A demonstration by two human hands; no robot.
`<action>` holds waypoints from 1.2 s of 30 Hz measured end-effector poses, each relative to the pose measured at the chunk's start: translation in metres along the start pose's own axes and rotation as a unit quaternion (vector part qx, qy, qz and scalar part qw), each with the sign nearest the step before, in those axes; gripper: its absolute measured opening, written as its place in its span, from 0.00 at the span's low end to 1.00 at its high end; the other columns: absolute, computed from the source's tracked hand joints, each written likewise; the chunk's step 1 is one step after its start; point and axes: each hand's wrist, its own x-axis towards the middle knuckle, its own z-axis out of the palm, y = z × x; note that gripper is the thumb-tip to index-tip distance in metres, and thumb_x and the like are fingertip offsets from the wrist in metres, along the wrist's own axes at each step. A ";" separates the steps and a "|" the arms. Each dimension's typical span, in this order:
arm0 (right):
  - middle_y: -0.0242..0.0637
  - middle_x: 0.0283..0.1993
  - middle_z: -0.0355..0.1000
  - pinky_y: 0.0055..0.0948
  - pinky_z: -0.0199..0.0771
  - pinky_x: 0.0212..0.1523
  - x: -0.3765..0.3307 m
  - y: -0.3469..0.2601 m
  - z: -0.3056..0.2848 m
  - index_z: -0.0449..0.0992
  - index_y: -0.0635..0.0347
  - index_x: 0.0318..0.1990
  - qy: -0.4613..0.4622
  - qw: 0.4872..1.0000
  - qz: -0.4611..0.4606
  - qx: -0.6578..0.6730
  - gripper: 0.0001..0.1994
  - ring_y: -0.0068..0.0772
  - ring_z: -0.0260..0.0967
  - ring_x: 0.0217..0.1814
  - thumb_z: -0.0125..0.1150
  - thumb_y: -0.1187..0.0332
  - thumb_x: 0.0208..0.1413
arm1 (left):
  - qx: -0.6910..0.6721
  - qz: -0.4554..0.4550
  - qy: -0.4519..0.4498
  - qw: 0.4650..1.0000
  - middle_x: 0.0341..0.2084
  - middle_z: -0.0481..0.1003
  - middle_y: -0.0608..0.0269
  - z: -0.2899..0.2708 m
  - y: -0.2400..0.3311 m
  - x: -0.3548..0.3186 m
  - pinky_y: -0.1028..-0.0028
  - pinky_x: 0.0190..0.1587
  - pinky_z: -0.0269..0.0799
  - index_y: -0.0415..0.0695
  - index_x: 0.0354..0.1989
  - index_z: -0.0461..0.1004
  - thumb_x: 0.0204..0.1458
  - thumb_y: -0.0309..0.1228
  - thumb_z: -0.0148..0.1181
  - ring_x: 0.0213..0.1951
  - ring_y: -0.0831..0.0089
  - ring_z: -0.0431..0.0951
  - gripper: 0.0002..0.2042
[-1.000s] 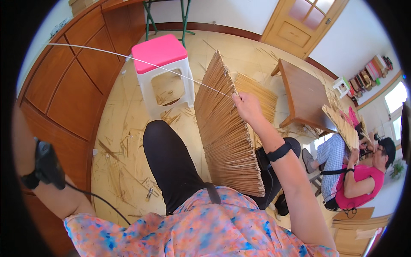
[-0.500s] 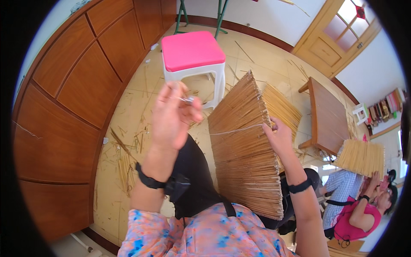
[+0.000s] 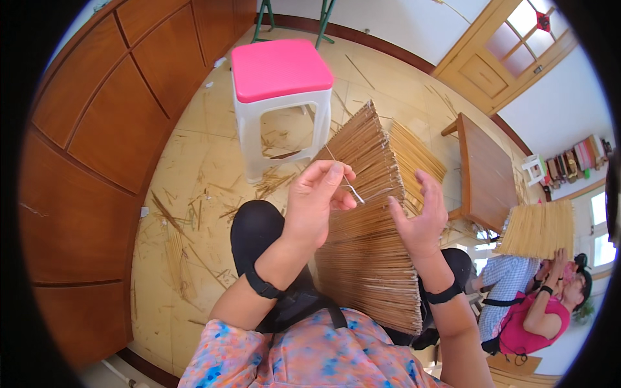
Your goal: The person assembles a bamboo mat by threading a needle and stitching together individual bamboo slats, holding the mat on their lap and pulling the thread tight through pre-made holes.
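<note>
A white plastic stool with a pink seat stands on the tan tiled floor, which is strewn with loose straw bits; wooden cabinets with panelled doors run along the left side; green metal legs of some stand rise at the top edge. A low wooden table sits to the right, below a wooden door with glass panes; further right a shelf holds colourful books; at the lower right other people sit close together, one holding up a straw mat.
</note>
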 end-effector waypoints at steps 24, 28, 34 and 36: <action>0.38 0.37 0.74 0.34 0.71 0.42 -0.006 0.014 0.006 0.76 0.60 0.39 0.036 0.994 0.028 0.095 0.12 0.42 0.69 0.41 0.67 0.77 0.44 | -0.085 0.127 0.066 0.986 0.29 0.78 0.57 -0.033 0.029 0.036 0.80 0.21 0.71 0.44 0.40 0.70 0.66 0.34 0.48 0.18 0.78 0.74 0.08; 0.41 0.46 0.71 0.35 0.72 0.45 -0.005 0.007 0.012 0.70 0.60 0.49 -0.061 0.955 0.277 0.082 0.24 0.42 0.69 0.44 0.70 0.73 0.42 | 0.006 0.211 0.115 0.971 0.26 0.78 0.58 -0.049 0.038 0.033 0.80 0.22 0.70 0.44 0.39 0.70 0.66 0.34 0.48 0.18 0.78 0.74 0.08; 0.44 0.49 0.68 0.38 0.72 0.46 0.007 0.002 0.005 0.68 0.59 0.50 -0.223 0.924 0.307 0.048 0.27 0.43 0.68 0.48 0.72 0.76 0.39 | 0.085 0.154 0.103 0.979 0.23 0.75 0.61 -0.037 0.012 0.021 0.79 0.22 0.69 0.43 0.39 0.70 0.66 0.34 0.48 0.19 0.77 0.72 0.08; 0.44 0.49 0.68 0.38 0.72 0.46 0.002 0.007 0.005 0.69 0.59 0.48 -0.213 0.946 0.241 0.027 0.26 0.46 0.69 0.47 0.72 0.76 0.38 | 0.113 0.145 0.092 0.979 0.22 0.74 0.61 -0.032 0.003 0.019 0.79 0.22 0.69 0.43 0.39 0.70 0.66 0.34 0.48 0.18 0.77 0.72 0.09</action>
